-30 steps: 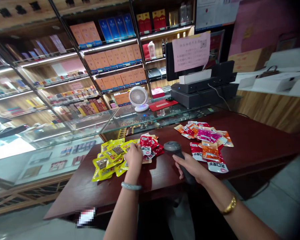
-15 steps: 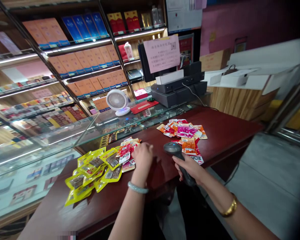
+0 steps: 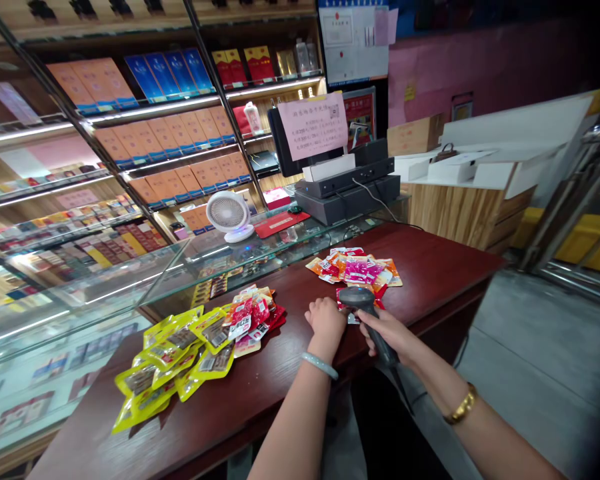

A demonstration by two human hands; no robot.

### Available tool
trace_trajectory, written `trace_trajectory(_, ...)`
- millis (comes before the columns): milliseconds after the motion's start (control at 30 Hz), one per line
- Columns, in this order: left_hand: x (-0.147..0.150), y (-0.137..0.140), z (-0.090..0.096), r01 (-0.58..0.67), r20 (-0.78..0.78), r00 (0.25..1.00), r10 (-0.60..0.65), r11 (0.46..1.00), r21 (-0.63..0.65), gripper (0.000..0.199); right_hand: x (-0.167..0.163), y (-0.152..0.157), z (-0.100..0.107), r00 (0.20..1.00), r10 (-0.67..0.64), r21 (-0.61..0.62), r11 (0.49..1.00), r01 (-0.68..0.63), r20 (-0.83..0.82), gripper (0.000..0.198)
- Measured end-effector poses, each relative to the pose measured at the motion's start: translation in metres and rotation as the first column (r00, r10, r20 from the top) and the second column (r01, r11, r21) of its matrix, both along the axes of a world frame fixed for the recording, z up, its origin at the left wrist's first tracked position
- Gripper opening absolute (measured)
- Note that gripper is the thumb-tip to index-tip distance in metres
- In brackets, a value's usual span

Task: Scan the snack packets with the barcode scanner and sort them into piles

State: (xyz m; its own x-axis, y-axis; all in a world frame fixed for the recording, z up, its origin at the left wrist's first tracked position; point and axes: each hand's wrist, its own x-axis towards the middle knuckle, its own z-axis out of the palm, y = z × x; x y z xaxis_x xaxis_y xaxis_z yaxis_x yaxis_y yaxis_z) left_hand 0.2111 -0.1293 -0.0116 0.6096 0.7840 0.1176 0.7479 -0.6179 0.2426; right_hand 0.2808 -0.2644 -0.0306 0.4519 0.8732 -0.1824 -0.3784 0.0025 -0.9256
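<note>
My right hand [image 3: 391, 333] is wrapped round the handle of a dark handheld barcode scanner [image 3: 359, 298], its head above the table. Close by on the left, my left hand [image 3: 327, 320] has its fingers curled; what they hold, if anything, is hidden. Partly covered by the scanner, a red and silver snack packet [image 3: 353, 319] shows beside the left hand. Just behind lies a pile of orange, red and pink snack packets [image 3: 359, 270]. Farther left, red and white packets [image 3: 253, 318] sit against a heap of yellow packets [image 3: 180, 353].
The dark red table [image 3: 275, 380] adjoins a glass display counter [image 3: 170, 280]. On that counter stand a white fan [image 3: 229, 213], a red mat [image 3: 282, 225] and a black till [image 3: 325, 200] with a screen behind a pink notice [image 3: 313, 127]. Shelves of boxes [image 3: 180, 133] rise behind.
My left hand has moved right, from the red and white packets to beside the scanner. More red packets now show in the left pile. The scanner remains in my right hand.
</note>
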Motion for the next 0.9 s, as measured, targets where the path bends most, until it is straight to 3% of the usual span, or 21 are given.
trace_trajectory(300,-0.03,0.019,0.007,-0.094,0.051,0.994,0.097,0.993,-0.073,0.035,-0.007,0.01,0.011,0.998,0.028,-0.063,0.998,-0.025,0.051,0.039)
trace_trajectory(733,-0.097,0.039,0.014,-0.177,0.177,0.967,0.182,0.983,-0.044,0.03,-0.052,0.06,0.031,0.977,0.183,0.025,0.982,-0.187,0.11,0.041)
trace_trajectory(900,-0.132,0.059,0.026,-0.309,0.161,0.939,0.304,0.951,0.002,0.037,-0.066,0.071,0.027,0.969,0.225,0.023,0.973,-0.228,0.106,0.042)
